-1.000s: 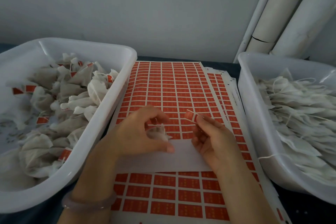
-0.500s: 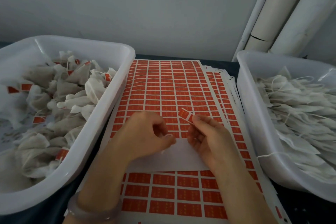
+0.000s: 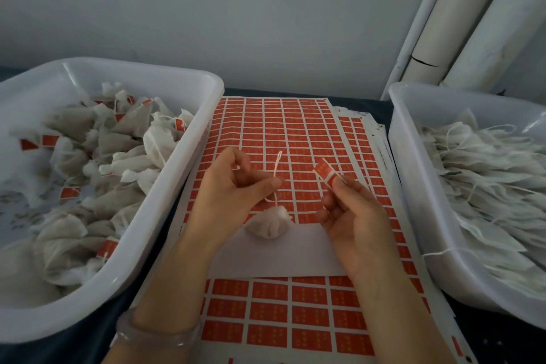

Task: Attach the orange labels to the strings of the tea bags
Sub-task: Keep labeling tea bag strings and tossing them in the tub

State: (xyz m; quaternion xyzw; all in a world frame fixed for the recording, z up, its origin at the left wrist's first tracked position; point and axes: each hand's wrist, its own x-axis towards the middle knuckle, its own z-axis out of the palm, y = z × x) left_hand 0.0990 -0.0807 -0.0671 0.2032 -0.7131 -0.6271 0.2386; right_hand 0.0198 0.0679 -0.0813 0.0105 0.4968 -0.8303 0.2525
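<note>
head view: the left hand [image 3: 233, 195] pinches the string [image 3: 277, 165] between thumb and forefinger, its other fingers curled. the string's free end stands up above the pinch. the bag [image 3: 270, 223] hangs below, at the bare white strip of the sheet [image 3: 283, 127]; i cannot tell if it touches. the right hand [image 3: 351, 216] pinches a peeled label [image 3: 323, 173] by its lower end, with the rest tilted up, near the string but apart from it. the left bin [image 3: 165, 216] holds labelled bags and the right bin [image 3: 413, 186] holds plain ones.

the bag looks very light and soft, so it should swing freely. the string is thin and limp and is best held close to the free end to keep it taut. the label is a flimsy, sticky film, likely to curl or cling to skin, so it should be held only by an edge and folded over the string squarely.
</note>
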